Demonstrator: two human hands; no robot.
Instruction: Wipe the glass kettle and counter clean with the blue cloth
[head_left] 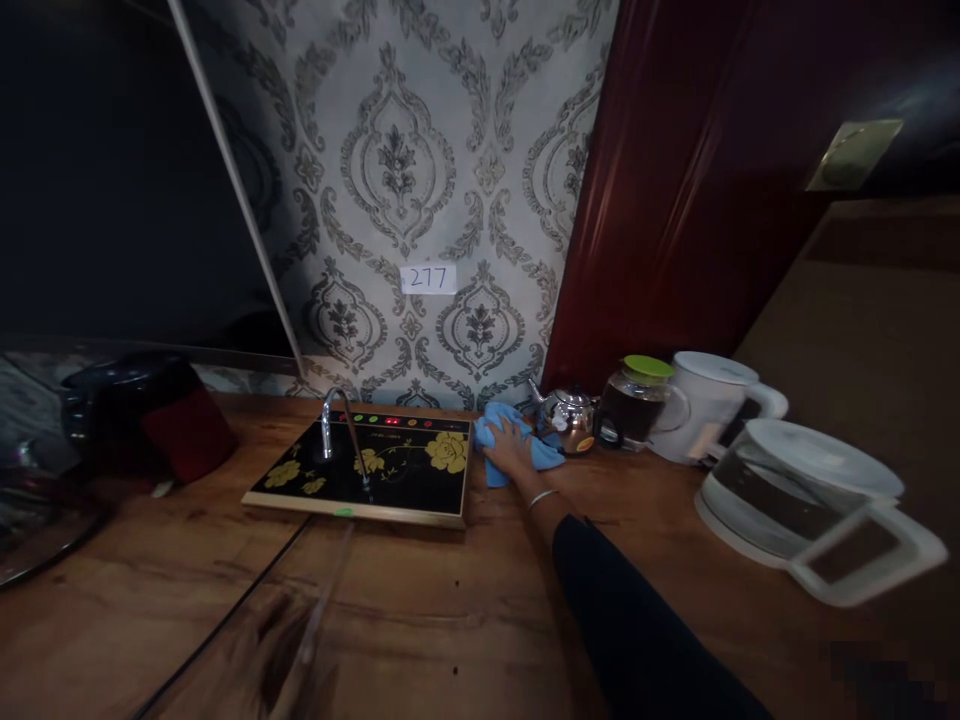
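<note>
My right hand (508,448) rests on a blue cloth (499,475), pressing it against the wooden counter beside the right edge of a black induction tea stove (405,470). Its fingers lie over the cloth and grip it. Yellow flowers decorate the stove's glass, and a curved metal spout (327,425) rises from it. Just right of the cloth stands a shiny metal kettle (571,415). My left hand (259,650) is smeared by motion at the bottom, near a black cord (225,620) and a clear tube (324,600). Its fingers cannot be made out.
On the right stand a glass jug with a green lid (637,400), a white pitcher (697,410) and a large clear pitcher (795,490) with a white handle. A black and red appliance (161,420) sits at the left, near a dark screen (127,190). Patterned wallpaper backs the counter.
</note>
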